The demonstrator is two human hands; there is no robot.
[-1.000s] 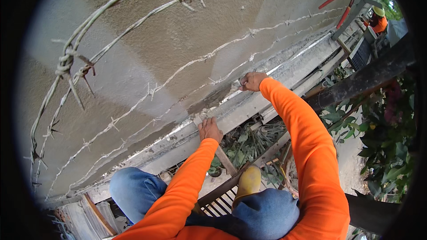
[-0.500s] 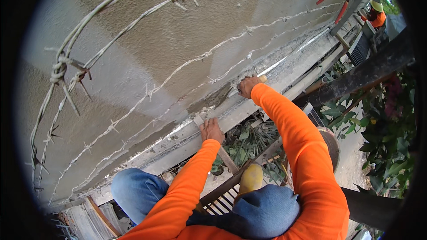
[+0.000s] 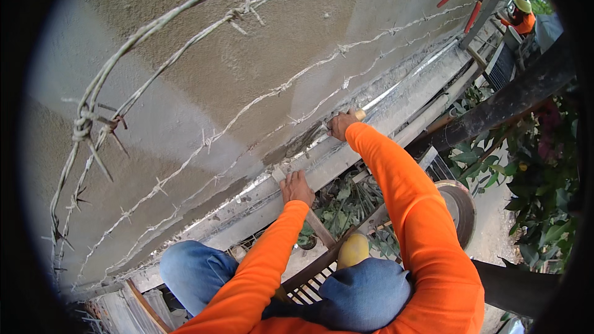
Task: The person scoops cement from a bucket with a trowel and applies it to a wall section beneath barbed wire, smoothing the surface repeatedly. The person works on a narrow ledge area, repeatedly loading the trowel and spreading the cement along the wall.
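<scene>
While the barbed wire [image 3: 82, 128] bends large at 9 o'clock, its strands run across the rough wall [image 3: 216, 74] toward 1 and 2 o'clock. At 7 o'clock is a knee in blue denim [image 3: 195, 272]. Near the centre, toward 6 o'clock, the left hand [image 3: 297, 188] rests on the edge of the grey ledge [image 3: 427, 91] which follows the foot of the wall. Its fingers are extended and lie almost side by side, pointing to about 12 o'clock, just beside a short pale strip [image 3: 278, 174].

Further right, at 2 o'clock from the centre, the right hand [image 3: 340, 125] has its fingers curled around a hand tool [image 3: 360, 114], above the joint between wall and ledge. The end of the pale handle comes out of the fist toward 2 o'clock (the other end is too small for me to identify).

A yellow boot [image 3: 352, 250] stands at 5 o'clock, and a round pan [image 3: 461, 210] is at 4, partly behind the right sleeve. Two red-handled tools [image 3: 475, 12] hang at the wire toward 2 o'clock. In the same direction, more distant, is a co-worker [image 3: 526, 23] in orange with a yellow helmet. Green leaves [image 3: 557, 229] fill the side at 3 to 4 o'clock.
</scene>
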